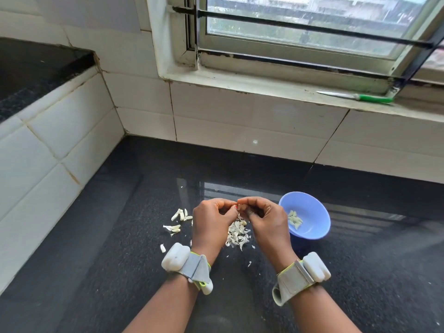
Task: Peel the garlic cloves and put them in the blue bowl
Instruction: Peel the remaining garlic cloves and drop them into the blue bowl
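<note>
Both hands meet above the black counter. My right hand (264, 218) pinches a small garlic clove (243, 207) between curled fingers and thumb. My left hand (212, 218) has its fingertips curled against the same clove, at its skin. Under the hands lies a heap of white garlic peels (236, 234). A few unpeeled cloves (181, 214) lie to the left of my left hand, with more cloves (173, 228) nearer me. The blue bowl (312, 212) sits just right of my right hand and holds several peeled cloves (295, 219).
A green-handled knife (358, 96) lies on the window sill at the far right. White tiled walls bound the counter at the back and left. A raised black ledge (36, 68) stands at the upper left. Loose peel bits are scattered near my wrists.
</note>
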The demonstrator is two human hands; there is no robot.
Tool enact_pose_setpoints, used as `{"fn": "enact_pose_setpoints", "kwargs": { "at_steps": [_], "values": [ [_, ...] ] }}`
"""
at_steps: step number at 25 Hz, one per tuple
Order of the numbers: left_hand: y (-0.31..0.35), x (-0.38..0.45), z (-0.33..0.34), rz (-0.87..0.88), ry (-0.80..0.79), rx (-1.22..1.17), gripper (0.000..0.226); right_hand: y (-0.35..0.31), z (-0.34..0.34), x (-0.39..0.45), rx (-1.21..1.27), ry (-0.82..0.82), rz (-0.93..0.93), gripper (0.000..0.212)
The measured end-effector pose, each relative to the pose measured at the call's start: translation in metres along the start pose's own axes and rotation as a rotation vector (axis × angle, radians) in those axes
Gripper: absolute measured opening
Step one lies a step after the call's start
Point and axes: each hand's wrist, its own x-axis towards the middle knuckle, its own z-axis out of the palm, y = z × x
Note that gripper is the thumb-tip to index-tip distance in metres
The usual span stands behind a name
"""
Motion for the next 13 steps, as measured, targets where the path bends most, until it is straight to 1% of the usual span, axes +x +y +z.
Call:
{"fn": "enact_pose_setpoints", "kwargs": {
  "at_steps": [2, 7, 11, 13],
  "values": [
    [0.0010, -0.0007, -0.0005, 0.008, 0.022, 0.013, 0.007, -0.0006, 0.0007, -0.0003, 0.039, -0.013, 0.021, 0.036],
    [0.0026, -0.0029, -0.0003, 0.027, 0.040, 0.036, 0.008, -0.0009, 0.0011, -0.0006, 0.054, -0.007, 0.037, 0.019],
    [0.0014, -0.0020, 0.0008, 0.026, 0.058, 0.031, 0.007, -0.0013, 0.0028, -0.0015, 0.028, 0.004, 0.024, 0.020],
    [0.0007, -0.0014, 0.0004, 0.009, 0.059, 0.007, 0.005, 0.0013, 0.0034, -0.0008, 0.097, -0.002, 0.059, 0.019]
  ]
}}
